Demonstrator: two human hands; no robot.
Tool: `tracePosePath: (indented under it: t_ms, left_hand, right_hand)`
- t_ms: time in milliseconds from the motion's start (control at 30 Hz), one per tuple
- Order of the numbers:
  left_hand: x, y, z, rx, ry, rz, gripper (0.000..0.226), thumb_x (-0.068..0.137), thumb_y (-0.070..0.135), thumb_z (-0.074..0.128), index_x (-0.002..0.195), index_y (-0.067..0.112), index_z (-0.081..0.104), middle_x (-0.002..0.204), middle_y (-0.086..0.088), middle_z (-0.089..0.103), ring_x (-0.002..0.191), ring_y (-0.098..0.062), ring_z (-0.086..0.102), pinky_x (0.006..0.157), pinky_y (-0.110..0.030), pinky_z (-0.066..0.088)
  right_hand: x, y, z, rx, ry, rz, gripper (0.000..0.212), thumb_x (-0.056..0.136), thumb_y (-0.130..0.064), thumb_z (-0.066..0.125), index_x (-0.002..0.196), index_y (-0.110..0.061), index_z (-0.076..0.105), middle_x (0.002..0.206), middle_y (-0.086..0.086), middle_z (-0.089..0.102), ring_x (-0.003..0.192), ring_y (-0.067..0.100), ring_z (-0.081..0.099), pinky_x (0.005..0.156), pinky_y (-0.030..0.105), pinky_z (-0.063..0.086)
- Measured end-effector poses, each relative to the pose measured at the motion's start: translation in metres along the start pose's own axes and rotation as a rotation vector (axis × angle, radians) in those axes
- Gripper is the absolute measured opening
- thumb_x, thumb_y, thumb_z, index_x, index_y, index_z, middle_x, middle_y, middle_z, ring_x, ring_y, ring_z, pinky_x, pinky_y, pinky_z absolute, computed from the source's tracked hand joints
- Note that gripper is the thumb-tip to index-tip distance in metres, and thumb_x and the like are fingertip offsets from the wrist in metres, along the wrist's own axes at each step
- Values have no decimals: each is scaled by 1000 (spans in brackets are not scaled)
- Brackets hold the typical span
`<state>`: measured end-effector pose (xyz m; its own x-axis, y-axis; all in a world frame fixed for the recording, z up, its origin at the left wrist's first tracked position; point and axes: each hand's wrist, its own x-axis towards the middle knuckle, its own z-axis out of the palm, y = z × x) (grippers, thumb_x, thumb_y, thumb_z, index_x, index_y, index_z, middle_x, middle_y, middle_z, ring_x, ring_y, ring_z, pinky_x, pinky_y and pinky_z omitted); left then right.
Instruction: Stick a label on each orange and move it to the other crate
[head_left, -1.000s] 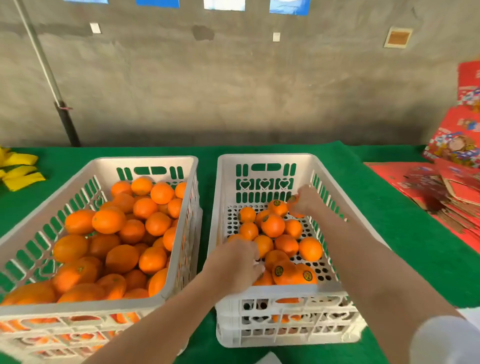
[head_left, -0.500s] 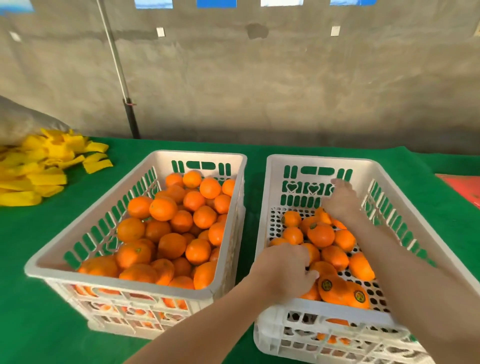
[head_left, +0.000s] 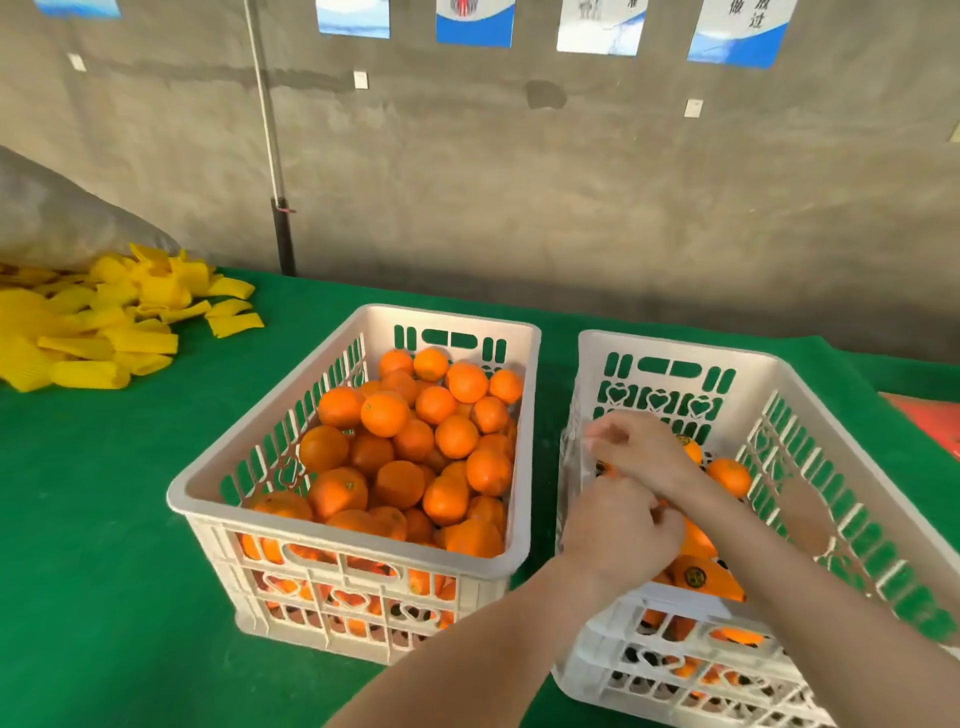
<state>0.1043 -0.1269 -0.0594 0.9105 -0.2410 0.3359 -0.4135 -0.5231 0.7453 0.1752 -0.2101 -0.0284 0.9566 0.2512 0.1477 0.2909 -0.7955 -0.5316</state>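
Note:
The left white crate (head_left: 337, 543) is heaped with plain oranges (head_left: 400, 483). The right white crate (head_left: 675, 348) holds fewer oranges, and one near the front (head_left: 696, 574) shows a round dark label. Both hands are over the right crate's left wall. My left hand (head_left: 618, 530) is curled and grips the lower end of a pale, blurred label strip (head_left: 574, 467). Just beyond it, my right hand (head_left: 639, 452) pinches the strip's upper end with thumb and fingertips. Neither hand holds an orange. The hands hide several oranges beneath them.
Green cloth (head_left: 104, 519) covers the table. Yellow foam sleeves (head_left: 104, 332) are piled at the far left beside a grey sack (head_left: 62, 223). A pole (head_left: 270, 145) stands against the concrete wall behind. Something red (head_left: 935, 421) lies at the right edge.
My right hand has drawn back from the far end of the right crate and met my left hand at the crate's left wall. The view has swung to the left.

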Motion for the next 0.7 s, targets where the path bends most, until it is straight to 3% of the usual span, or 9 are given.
tracePosePath:
  t_ms: [67, 133, 200, 267, 300, 367, 467, 533, 700]
  left_hand:
    - [-1, -6, -20, -170, 3, -19, 39, 82, 8, 54, 45, 11, 41, 40, 3, 36, 42, -14, 32, 46, -27, 28]
    - [5, -21, -59, -165, 65, 12, 29, 84, 9, 57, 55, 2, 56, 50, -7, 50, 48, -18, 42, 49, -29, 34]
    - [17, -46, -110, -48, 156, 8, 22, 87, 9, 57, 68, -1, 64, 61, -11, 58, 53, -13, 47, 52, -28, 39]
    - [33, -83, -162, 198, 174, -121, 14, 90, 12, 56, 88, 2, 65, 77, -6, 61, 63, -7, 52, 58, -30, 45]
    - [40, -104, -183, 336, 141, -223, 16, 90, 15, 56, 101, 5, 61, 91, -3, 61, 76, -12, 57, 67, -33, 51]
    - [50, -147, -210, 557, 15, -407, 42, 87, 25, 60, 123, 6, 47, 119, -11, 57, 104, -28, 57, 88, -42, 51]
    - [60, -202, -222, 736, -177, -547, 97, 81, 53, 65, 150, 8, 12, 154, -20, 19, 141, -40, 22, 115, -49, 23]
    - [66, -232, -223, 771, -290, -599, 111, 73, 69, 63, 152, 17, 6, 159, -15, 3, 145, -40, 5, 114, -56, 14]
    - [83, -267, -229, 852, -507, -593, 112, 59, 91, 47, 149, 32, 17, 159, -11, 7, 144, -42, 5, 109, -66, 12]
  right_hand:
    - [7, -11, 1, 37, 104, -14, 21, 91, -14, 60, 110, -8, 65, 109, 6, 64, 95, 16, 55, 83, 25, 41]
    - [19, -27, 5, 101, 207, -57, 24, 91, -15, 60, 114, -9, 62, 113, 5, 63, 95, 13, 52, 83, 23, 39]
    - [38, -49, 18, 115, 216, -111, 28, 91, -16, 60, 119, -12, 59, 119, 3, 61, 104, 12, 53, 88, 23, 40]
    - [66, -70, 41, 34, 151, -184, 34, 92, -18, 58, 125, -13, 54, 126, 4, 57, 116, 18, 52, 98, 29, 41]
    - [83, -79, 54, -42, 100, -222, 36, 92, -18, 56, 128, -13, 51, 129, 6, 55, 119, 22, 51, 102, 34, 40]
    - [120, -87, 81, -253, -17, -269, 40, 92, -17, 51, 132, -13, 45, 133, 11, 51, 123, 29, 48, 106, 47, 37]
    - [174, -74, 115, -485, -198, -164, 65, 91, -18, 51, 148, -18, 19, 153, 14, 24, 140, 36, 23, 114, 52, 23]
    - [201, -57, 128, -512, -276, -61, 81, 90, -26, 57, 151, -22, 4, 157, 16, 9, 144, 38, 9, 116, 53, 14]
    - [243, -20, 146, -567, -404, 68, 103, 81, -63, 59, 150, -26, -8, 158, 18, 7, 143, 40, 11, 114, 58, 12]
